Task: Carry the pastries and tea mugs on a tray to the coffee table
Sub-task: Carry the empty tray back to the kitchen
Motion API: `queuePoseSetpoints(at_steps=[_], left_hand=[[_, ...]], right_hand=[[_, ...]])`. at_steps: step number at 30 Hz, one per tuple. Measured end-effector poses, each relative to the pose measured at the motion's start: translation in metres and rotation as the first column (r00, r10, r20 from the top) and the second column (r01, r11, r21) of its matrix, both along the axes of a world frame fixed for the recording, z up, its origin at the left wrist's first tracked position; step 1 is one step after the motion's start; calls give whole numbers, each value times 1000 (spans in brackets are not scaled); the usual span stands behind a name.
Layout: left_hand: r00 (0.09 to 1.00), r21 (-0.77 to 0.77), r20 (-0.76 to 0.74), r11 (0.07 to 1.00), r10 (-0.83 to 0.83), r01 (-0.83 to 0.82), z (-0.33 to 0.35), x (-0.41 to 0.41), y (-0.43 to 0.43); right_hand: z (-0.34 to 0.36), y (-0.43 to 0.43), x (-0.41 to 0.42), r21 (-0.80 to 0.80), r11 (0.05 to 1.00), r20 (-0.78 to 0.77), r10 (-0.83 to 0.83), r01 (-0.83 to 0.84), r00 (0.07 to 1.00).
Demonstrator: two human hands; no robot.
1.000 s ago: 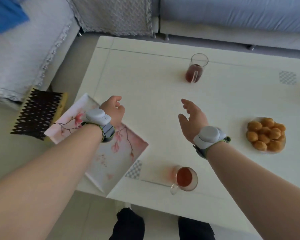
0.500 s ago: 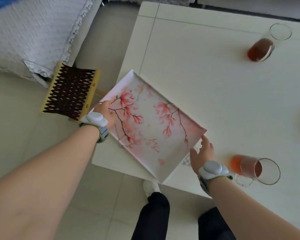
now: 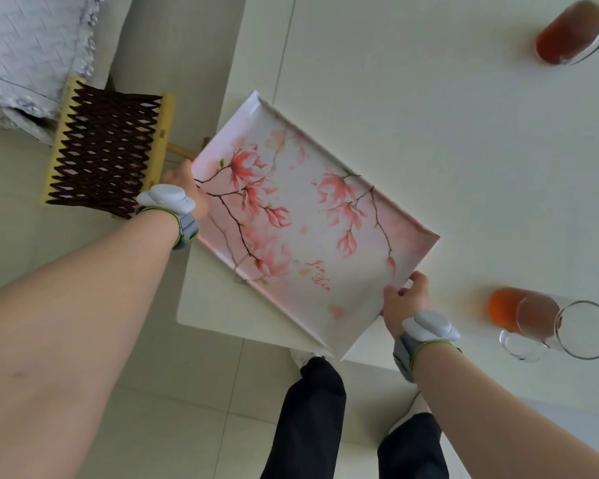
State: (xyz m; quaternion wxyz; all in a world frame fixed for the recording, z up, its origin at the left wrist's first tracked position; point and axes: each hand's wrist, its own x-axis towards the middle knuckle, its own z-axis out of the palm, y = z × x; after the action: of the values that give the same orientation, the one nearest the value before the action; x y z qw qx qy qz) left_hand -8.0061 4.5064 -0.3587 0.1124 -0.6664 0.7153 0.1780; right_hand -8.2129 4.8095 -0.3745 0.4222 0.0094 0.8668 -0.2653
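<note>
Tray (image 3: 312, 236), white with pink blossoms and dark twigs printed on it, sits askew over the near left corner of the table (image 3: 412, 98), part of it jutting past the table's edge above the floor. Nothing lies in it. Whether it rests on the tabletop or is lifted a little I cannot tell.

Left hand (image 3: 184, 183) grips the tray's left rim near the far end; its fingers go under or round the rim and are mostly hidden behind the wrist, so how tightly they close cannot be seen. Right hand (image 3: 407, 300) holds the tray's near right rim close to the corner: the thumb lies on top of the rim, the other fingers curl together beneath it, pinching the edge. Both wrists wear a white band device.

Two glass mugs of reddish tea stand on the table to the right of the tray. The near mug (image 3: 547, 323) is close beside the right hand, not touching it; the far mug (image 3: 571, 32) is well apart at the table's far side.

On the floor left of the table is a yellow-framed stool (image 3: 104, 150) with a dark woven seat, near the left hand. Dark trouser legs (image 3: 308, 420) show below.
</note>
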Motion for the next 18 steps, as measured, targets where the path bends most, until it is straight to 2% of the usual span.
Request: queuePoseSetpoints(at_steps=[4, 8, 11, 14, 18], left_hand=[[999, 7, 3, 999, 33, -33, -4, 3, 0], [998, 21, 15, 998, 67, -67, -4, 22, 5], [991, 104, -15, 986, 131, -129, 9, 40, 13], [979, 168, -70, 970, 189, -175, 32, 61, 32], [938, 220, -193, 945, 287, -244, 77, 91, 64]], right_hand=[[-10, 2, -7, 19, 1000, -3, -22, 22, 1000], [-2, 1, -19, 24, 999, -135, -33, 37, 990], [18, -9, -34, 1, 998, -206, -57, 59, 977], [54, -27, -47, -34, 999, -248, -31, 23, 968], [106, -45, -60, -97, 989, -258, 87, -115, 962]])
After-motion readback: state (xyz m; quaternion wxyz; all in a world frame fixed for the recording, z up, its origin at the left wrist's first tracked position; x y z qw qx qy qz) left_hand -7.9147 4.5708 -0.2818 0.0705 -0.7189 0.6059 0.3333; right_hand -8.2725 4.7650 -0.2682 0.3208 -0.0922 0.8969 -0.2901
